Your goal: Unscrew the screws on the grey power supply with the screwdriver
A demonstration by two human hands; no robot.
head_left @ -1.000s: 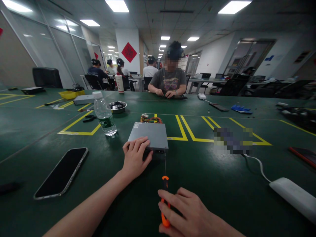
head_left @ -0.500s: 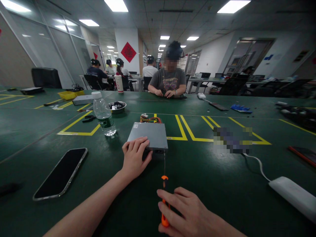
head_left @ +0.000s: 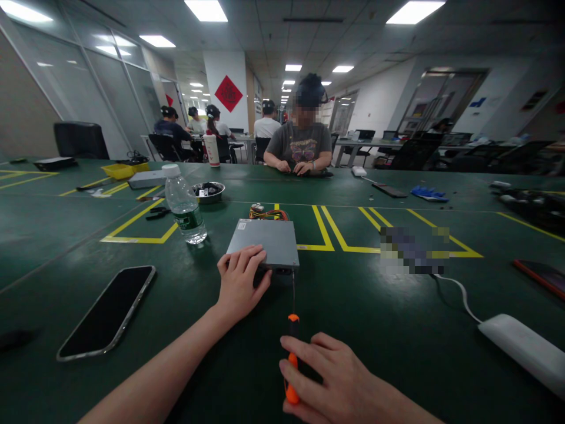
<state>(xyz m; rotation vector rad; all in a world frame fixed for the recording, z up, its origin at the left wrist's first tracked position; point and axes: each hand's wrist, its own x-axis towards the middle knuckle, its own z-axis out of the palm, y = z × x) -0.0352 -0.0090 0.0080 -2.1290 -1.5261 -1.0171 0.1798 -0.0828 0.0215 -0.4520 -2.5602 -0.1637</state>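
A grey metal computer power supply [head_left: 269, 232] lies flat on the green table, its bundle of coloured cables [head_left: 268, 214] at the far side. My left hand [head_left: 242, 274] grips its near left part, fingers over the top and thumb against the near face. In my right hand [head_left: 329, 374] is an orange and black screwdriver [head_left: 292, 359], held by the handle between fingers and thumb. Its thin shaft points away from me and reaches the near right corner of the power supply. Exactly what the tip touches is too small to make out.
Left of the power supply stands a water bottle [head_left: 185, 209], with a metal bowl [head_left: 209, 192] behind it. A phone [head_left: 108, 312] lies at the near left. On the right are a white power strip [head_left: 523, 347] and its cable. Across the table sits a person [head_left: 300, 144].
The screwdriver handle has turned slightly in my right hand, its tip still at the same corner. My left hand and the power supply keep their places; the whole view shifts a little.
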